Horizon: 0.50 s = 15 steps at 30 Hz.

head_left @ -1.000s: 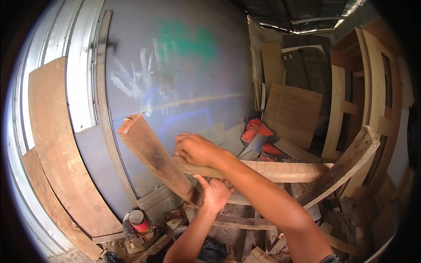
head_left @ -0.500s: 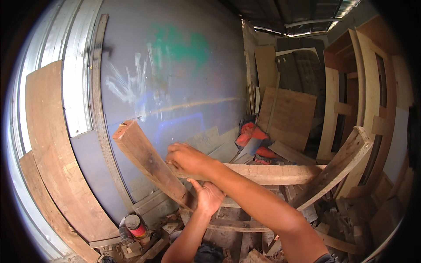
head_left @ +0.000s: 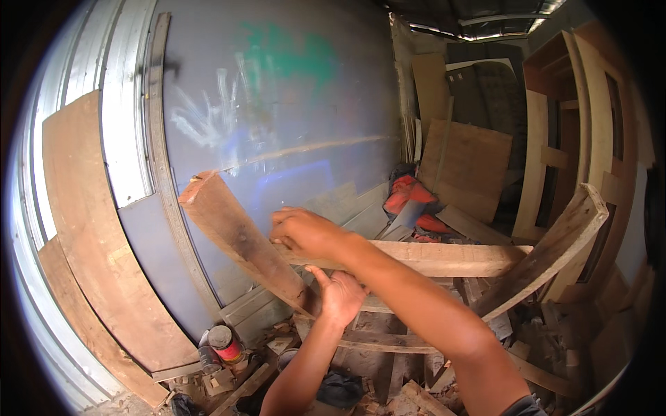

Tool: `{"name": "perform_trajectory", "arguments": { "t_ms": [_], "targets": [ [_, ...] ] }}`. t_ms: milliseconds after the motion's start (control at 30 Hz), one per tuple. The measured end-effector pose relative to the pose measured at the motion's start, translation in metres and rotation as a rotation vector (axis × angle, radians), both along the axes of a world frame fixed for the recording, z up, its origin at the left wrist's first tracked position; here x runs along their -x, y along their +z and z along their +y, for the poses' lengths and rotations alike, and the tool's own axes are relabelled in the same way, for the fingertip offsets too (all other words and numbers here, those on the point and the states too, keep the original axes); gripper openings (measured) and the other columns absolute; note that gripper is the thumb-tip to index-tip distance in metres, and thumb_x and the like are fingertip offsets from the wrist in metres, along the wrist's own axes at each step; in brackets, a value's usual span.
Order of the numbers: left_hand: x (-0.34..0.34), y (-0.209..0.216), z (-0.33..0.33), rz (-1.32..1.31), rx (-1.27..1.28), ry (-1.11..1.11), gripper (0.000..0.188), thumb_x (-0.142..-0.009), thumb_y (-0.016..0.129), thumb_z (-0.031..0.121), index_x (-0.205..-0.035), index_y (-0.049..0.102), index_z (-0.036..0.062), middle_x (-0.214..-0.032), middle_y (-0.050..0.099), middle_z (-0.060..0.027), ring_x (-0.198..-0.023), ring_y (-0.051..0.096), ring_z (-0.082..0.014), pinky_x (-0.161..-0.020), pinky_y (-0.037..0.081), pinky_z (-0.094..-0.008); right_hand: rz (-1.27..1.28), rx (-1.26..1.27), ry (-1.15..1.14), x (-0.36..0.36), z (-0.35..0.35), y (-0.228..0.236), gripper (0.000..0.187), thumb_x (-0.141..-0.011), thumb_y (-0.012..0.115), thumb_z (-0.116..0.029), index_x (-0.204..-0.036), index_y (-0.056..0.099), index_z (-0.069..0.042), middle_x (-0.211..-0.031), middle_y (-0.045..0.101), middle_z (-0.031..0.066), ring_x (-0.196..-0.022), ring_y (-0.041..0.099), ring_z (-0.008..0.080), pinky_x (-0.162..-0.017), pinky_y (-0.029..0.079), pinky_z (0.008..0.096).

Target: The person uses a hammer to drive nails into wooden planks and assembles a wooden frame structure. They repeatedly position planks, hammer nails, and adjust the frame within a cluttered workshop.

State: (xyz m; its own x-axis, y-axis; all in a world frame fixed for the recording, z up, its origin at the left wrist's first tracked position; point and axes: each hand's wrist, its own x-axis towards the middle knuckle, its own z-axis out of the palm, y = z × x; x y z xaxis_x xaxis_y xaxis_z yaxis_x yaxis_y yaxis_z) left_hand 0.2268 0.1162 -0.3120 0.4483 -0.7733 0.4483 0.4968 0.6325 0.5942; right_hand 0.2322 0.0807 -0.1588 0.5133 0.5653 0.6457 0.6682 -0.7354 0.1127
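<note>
A plank (head_left: 243, 239) is gripped at its lower end by the left hand (head_left: 340, 295) and steadied on top by the right hand (head_left: 305, 232). It has been raised slightly, tilted against the wall (head_left: 291, 125).

Gripping a rough wooden plank (head_left: 243, 239), tilted with its upper end toward the grey painted wall (head_left: 291, 125): right hand (head_left: 305, 232) on top near the middle, left hand (head_left: 340, 295) beneath at the lower end. Behind, a long pale board (head_left: 444, 256) lying crosswise. Lower left, a red-labelled can (head_left: 223, 343) among wood scraps; leaning plywood sheet (head_left: 90, 229) at far left.
</note>
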Motion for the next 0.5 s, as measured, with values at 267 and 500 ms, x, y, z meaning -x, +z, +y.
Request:
{"name": "perform_trajectory", "arguments": {
  "t_ms": [267,500],
  "targets": [
    [0.012,0.010,0.000,0.045,-0.012,0.007,0.118,-0.069,0.013,0.092,-0.152,0.006,0.0096,-0.158,0.014,-0.0065,-0.145,0.014,-0.0254,-0.113,0.021,-0.0561,0.018,0.010,-0.022,0.005,-0.011,0.007,0.008,-0.079,0.062,-0.002,-0.085,0.068,-0.003,-0.086,0.058,0.0107,-0.092,0.056,0.0304,-0.081,0.046,0.0419],
    [0.017,0.014,0.002,0.079,0.018,0.016,0.114,-0.073,0.017,0.090,-0.152,0.012,0.0080,-0.156,0.020,-0.0080,-0.143,0.020,-0.0275,-0.116,0.019,-0.0519,0.104,0.072,-0.034,0.009,-0.017,0.012,0.010,-0.076,0.062,-0.002,-0.082,0.069,-0.005,-0.086,0.059,0.0081,-0.092,0.056,0.0284,-0.083,0.046,0.0393]
  ]
}}
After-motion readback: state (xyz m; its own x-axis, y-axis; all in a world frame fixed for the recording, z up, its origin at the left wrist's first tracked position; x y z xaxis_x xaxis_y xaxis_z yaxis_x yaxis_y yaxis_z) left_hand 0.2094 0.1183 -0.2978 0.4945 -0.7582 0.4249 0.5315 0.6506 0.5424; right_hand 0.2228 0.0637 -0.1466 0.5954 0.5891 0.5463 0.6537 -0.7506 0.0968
